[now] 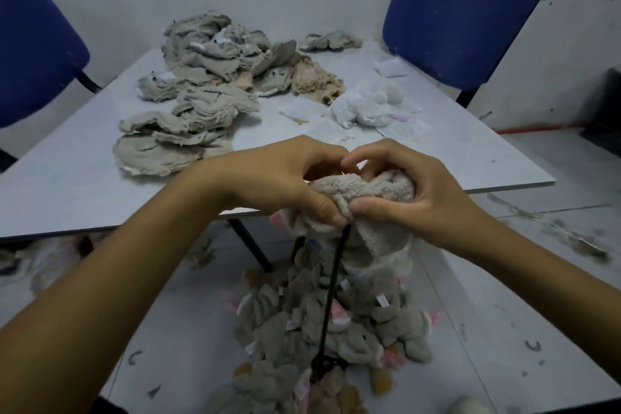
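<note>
The grey fleecy plush toy skin (366, 190), held above the white bench's (67, 198) near edge, looks light and floppy; left grip (279, 178) and right grip (420, 191) both pinch its bunched fold, probably the surest hold.

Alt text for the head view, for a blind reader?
The left hand and right hand grip a grey plush toy skin, a black cord hanging below it. Flat grey skins pile on the table; plush toys heap on the floor.

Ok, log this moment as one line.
left hand: grips plush toy | right hand: grips plush toy | black stick: below toy | table: grey fabric pile
</note>
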The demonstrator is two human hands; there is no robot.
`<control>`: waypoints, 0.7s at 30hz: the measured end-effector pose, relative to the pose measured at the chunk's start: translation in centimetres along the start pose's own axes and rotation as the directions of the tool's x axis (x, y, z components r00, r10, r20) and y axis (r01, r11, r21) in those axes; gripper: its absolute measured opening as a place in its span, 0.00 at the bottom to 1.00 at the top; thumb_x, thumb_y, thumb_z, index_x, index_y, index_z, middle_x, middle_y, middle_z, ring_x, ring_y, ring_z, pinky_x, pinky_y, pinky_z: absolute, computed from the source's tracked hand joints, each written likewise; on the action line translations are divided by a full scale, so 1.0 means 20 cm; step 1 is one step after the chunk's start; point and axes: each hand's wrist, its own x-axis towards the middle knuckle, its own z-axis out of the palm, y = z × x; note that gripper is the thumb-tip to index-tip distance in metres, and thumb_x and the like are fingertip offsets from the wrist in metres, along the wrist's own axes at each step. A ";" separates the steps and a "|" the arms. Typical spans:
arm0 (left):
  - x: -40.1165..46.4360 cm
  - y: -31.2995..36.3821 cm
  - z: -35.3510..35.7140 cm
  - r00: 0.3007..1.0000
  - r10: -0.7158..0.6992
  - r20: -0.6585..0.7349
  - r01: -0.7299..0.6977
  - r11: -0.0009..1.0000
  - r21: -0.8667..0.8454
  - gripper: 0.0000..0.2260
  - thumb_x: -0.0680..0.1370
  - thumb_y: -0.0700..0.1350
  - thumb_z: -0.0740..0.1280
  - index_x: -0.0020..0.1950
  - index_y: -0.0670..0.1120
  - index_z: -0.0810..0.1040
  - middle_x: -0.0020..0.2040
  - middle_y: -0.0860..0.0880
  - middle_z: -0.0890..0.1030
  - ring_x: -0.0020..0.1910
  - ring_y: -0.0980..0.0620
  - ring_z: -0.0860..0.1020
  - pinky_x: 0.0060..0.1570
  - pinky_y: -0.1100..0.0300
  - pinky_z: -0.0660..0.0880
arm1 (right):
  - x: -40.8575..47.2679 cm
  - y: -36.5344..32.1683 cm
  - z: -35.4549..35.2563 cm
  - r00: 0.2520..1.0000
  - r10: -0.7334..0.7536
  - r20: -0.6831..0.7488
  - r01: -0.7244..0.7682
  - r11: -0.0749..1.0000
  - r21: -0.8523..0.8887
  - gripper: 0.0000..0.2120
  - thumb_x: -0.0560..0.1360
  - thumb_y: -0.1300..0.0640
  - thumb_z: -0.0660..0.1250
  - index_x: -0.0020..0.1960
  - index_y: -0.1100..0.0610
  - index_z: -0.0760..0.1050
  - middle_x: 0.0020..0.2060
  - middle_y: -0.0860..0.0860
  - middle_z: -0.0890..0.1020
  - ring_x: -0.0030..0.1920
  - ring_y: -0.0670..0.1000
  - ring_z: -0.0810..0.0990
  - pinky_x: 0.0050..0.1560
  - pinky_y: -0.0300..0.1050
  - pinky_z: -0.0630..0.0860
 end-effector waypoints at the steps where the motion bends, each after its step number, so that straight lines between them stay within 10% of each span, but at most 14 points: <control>1: -0.01 -0.01 -0.01 1.000 0.003 -0.001 -0.003 1.000 -0.010 0.17 0.71 0.38 0.77 0.58 0.48 0.80 0.52 0.48 0.84 0.51 0.47 0.82 0.54 0.46 0.79 | -0.01 0.01 -0.03 0.997 0.050 0.055 -0.052 0.998 0.028 0.21 0.71 0.51 0.77 0.62 0.47 0.76 0.47 0.45 0.80 0.49 0.48 0.80 0.49 0.35 0.75; 5: -0.03 -0.04 -0.05 0.999 0.032 0.027 -0.026 0.982 -0.188 0.16 0.68 0.34 0.76 0.53 0.46 0.82 0.48 0.31 0.79 0.46 0.27 0.78 0.41 0.25 0.74 | 0.00 0.01 -0.08 0.999 0.032 -0.005 -0.032 0.996 0.077 0.20 0.69 0.53 0.77 0.59 0.49 0.76 0.46 0.48 0.81 0.46 0.49 0.82 0.47 0.39 0.79; 9: -0.05 -0.06 -0.08 0.999 0.034 0.028 -0.025 0.964 -0.266 0.16 0.68 0.32 0.73 0.52 0.45 0.79 0.46 0.41 0.80 0.45 0.44 0.81 0.44 0.50 0.79 | 0.02 -0.04 -0.01 0.970 -0.142 -0.196 0.147 0.989 0.013 0.14 0.70 0.57 0.77 0.53 0.55 0.78 0.46 0.45 0.81 0.48 0.46 0.81 0.49 0.36 0.76; 14: -0.03 -0.06 -0.04 0.999 0.017 0.041 -0.005 0.957 -0.289 0.20 0.69 0.44 0.75 0.57 0.46 0.73 0.62 0.37 0.74 0.63 0.41 0.75 0.62 0.46 0.73 | 0.04 -0.05 0.04 0.973 -0.140 -0.182 0.129 0.989 -0.074 0.15 0.71 0.54 0.77 0.54 0.56 0.78 0.48 0.44 0.81 0.50 0.44 0.81 0.51 0.34 0.74; 21: 0.04 -0.10 0.12 0.995 0.022 -0.099 -0.028 0.998 -0.063 0.18 0.68 0.37 0.79 0.55 0.47 0.81 0.51 0.49 0.85 0.51 0.54 0.82 0.54 0.55 0.78 | -0.03 0.07 0.12 0.996 0.009 -0.091 -0.023 0.989 -0.148 0.20 0.71 0.43 0.72 0.56 0.47 0.68 0.45 0.38 0.78 0.45 0.36 0.78 0.41 0.29 0.71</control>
